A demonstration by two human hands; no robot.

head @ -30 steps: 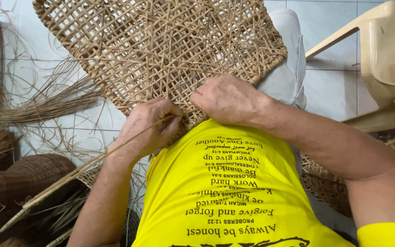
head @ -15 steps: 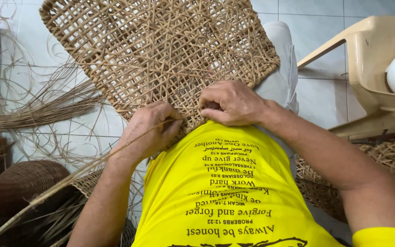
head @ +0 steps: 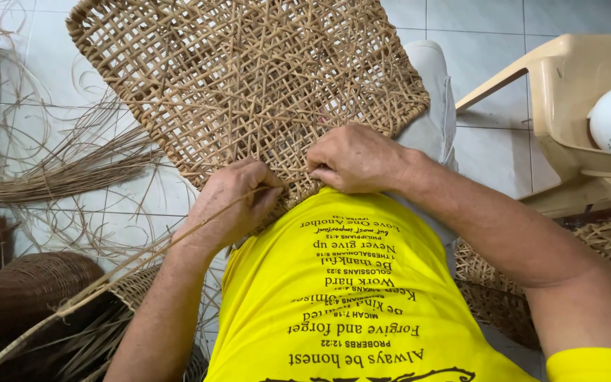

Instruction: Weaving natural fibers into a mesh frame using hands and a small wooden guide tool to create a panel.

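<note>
A large woven rattan panel [head: 249, 78] with an open lattice lies across my lap, its near edge against my yellow shirt. My left hand [head: 231, 201] is closed around a long thin rattan strip [head: 107, 279] that runs down to the lower left. At the panel's near edge, my right hand [head: 355, 159] has its fingers curled and pinching the weave. The two hands sit close together, a little apart.
Loose rattan strands [head: 51, 170] are strewn over the white tiled floor at left. Dark woven baskets [head: 30, 290] stand at lower left. A beige plastic chair [head: 574, 113] holding a white object is at right, with more woven work [head: 489, 283] below it.
The view has shifted slightly, with the panel and both hands a little lower in view. My right hand has curled tighter on the edge. The strip's far end has dipped lower.
</note>
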